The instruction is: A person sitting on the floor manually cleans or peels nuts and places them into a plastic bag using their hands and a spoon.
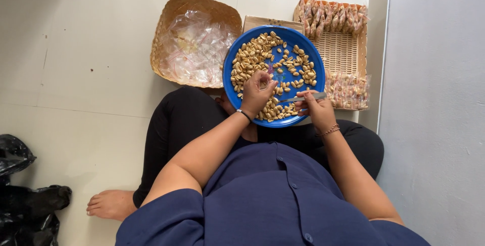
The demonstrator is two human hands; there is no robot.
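A round blue plate [233,59] rests on my lap, covered with several pale peeled nuts [252,54]. My left hand [257,94] is over the plate's near side, fingertips pinched on a nut among the pile. Beside it, my right hand [316,107] grips a thin metal blade [303,98] that points left toward my left hand, just above the plate's near rim.
A woven basket [172,18] with clear plastic bags [194,46] sits beyond the plate on the left. A rectangular woven tray [343,49] with small filled packets [331,16] lies at the right, by a grey wall [434,99]. A black bag [25,195] lies at the far left.
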